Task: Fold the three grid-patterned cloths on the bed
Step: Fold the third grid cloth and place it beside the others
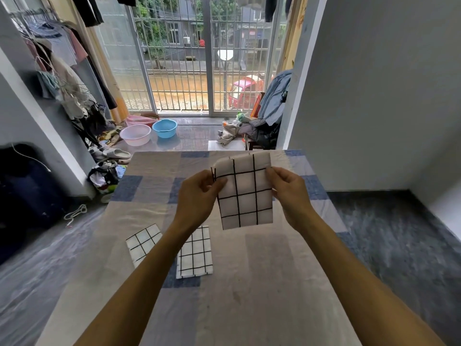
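Two hands are raised over a bed (pixel 262 283). The left hand (pixel 199 193) pinches the left edge of a white, black-gridded held cloth (pixel 245 193) near its top corner. The right hand (pixel 290 193) pinches the right edge at about the same height. The held cloth hangs in the air, its lower edge free and well above the sheet, with plain patchwork sheet below it and to its right. There are three grid cloths in all. The other two lie flat as small rectangles on the near left part of the bed. The wide-grid cloth (pixel 142 243) sits close to the bed's left edge, and the fine-grid cloth (pixel 195 253) lies beside it, with the left forearm crossing between them. Grey floor (pixel 386 233) runs along the bed's right side. Two basins, one pink basin (pixel 135 134) and one blue basin (pixel 164 128), stand on the floor beyond the bed's far edge.
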{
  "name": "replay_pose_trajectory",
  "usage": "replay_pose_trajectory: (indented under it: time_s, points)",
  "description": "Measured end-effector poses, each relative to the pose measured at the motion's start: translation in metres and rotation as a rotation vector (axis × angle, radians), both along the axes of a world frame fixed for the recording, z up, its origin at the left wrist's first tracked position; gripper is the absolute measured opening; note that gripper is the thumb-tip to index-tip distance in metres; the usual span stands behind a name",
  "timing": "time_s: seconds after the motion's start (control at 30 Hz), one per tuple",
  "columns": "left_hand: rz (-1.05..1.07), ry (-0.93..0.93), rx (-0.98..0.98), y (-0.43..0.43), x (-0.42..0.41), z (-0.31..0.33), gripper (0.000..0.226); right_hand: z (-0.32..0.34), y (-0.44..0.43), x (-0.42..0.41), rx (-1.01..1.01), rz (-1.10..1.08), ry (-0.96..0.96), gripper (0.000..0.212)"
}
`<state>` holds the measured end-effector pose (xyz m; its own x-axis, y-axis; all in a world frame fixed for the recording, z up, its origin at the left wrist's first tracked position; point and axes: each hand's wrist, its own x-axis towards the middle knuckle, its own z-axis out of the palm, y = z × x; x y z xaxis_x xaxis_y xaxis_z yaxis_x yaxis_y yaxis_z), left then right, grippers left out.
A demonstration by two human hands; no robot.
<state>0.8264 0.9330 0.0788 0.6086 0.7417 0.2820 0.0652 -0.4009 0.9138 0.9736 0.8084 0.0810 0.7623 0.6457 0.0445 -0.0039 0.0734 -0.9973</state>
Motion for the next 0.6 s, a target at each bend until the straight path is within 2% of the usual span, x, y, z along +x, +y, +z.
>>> replay_pose_trajectory:
  time_s: [0.27, 0.6]
  points:
    - [-0.013, -0.108, 0.003, -0.005, 0.004, 0.002, 0.01, 0.001, -0.001, -0.001, 0.012, 0.006, 0.012, 0.009]
    - [0.031, -0.086, 0.031, -0.009, 0.012, -0.005, 0.018, -0.004, 0.003, -0.005, -0.061, 0.049, 0.037, 0.011]
